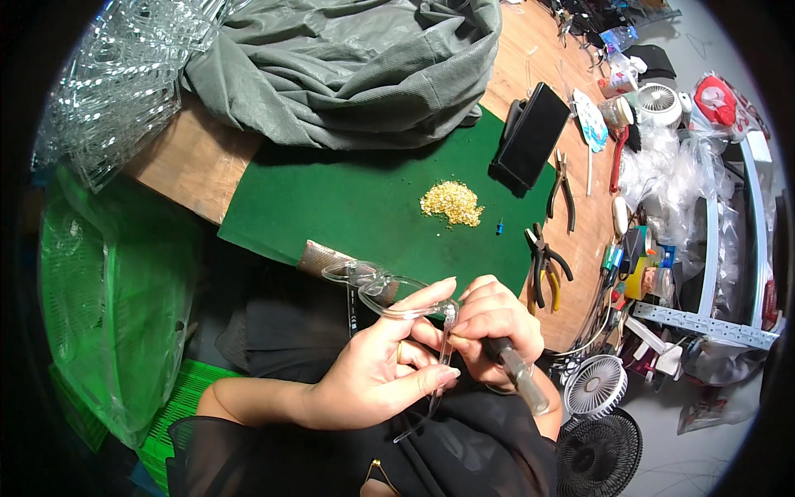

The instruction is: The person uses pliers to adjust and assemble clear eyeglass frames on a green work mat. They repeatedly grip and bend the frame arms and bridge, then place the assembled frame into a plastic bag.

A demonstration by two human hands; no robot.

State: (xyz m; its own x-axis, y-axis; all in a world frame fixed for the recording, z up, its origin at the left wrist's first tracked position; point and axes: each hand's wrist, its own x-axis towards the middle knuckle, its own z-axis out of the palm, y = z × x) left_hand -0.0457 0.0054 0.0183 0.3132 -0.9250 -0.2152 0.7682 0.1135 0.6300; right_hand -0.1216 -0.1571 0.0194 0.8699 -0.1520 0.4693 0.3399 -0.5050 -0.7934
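Observation:
A clear plastic eyeglass frame [386, 308] is held above the near edge of the green mat [310, 195]. My left hand [377, 377] is closed on it, thumb and fingers around one folded-down temple arm. My right hand [501, 323] grips a screwdriver [520, 377] with a dark and translucent handle that points back toward me. The driver's tip is hidden by my fingers, close to the frame's hinge. Beyond my hands, a heap of tiny gold-coloured metal parts [451, 203] lies on the mat, with a small blue piece [499, 226] to its right.
Two pairs of pliers [543, 269] [562, 190] and a black phone on a stand [534, 137] are on the right. Grey cloth [348, 74] covers the back; stacked clear frames [124, 91] stand far left. A green plastic-lined basket [116, 306] is at left, fans [595, 388] at right.

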